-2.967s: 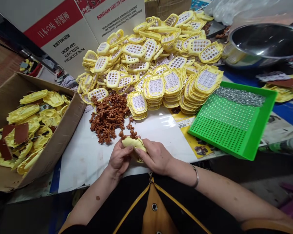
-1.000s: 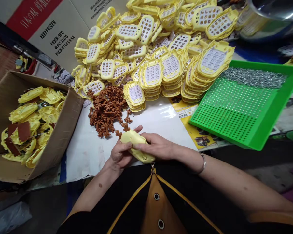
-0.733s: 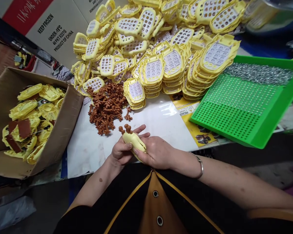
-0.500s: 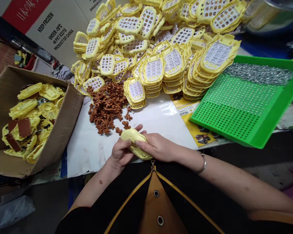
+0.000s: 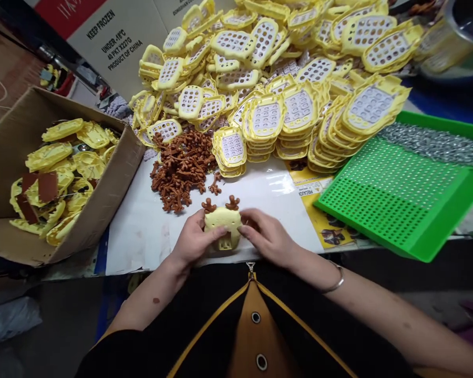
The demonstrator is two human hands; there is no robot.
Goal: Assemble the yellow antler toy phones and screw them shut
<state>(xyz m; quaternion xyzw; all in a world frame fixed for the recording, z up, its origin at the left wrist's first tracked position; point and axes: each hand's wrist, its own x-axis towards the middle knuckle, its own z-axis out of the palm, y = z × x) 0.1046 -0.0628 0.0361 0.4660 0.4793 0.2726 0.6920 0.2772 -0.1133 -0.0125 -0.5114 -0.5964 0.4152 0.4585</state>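
Note:
A yellow plastic toy casing (image 5: 222, 220) with two brown antlers on its upper edge is held upright over the near edge of the white work surface. Closed around its left side is my left hand (image 5: 195, 236), the thumb lying across the front. My right hand (image 5: 266, 234) pinches the casing's right edge with thumb and curled fingers. Just beyond the casing lies a pile of loose brown antlers (image 5: 181, 170), with one stray antler piece (image 5: 215, 182) at its right. Neat stacks of yellow keypad shells (image 5: 266, 119) stand behind.
To the left, a cardboard box (image 5: 98, 205) holds yellow casing parts. At the right, a green perforated tray (image 5: 382, 210) carries a mass of small metal screws (image 5: 433, 142). A large heap of yellow shells (image 5: 232, 44) fills the back, beside a printed carton (image 5: 118, 31).
The casing has turned from lying tilted sideways to facing me upright, both antlers now spread on top. My right hand has shifted from wrapping over it to its right edge.

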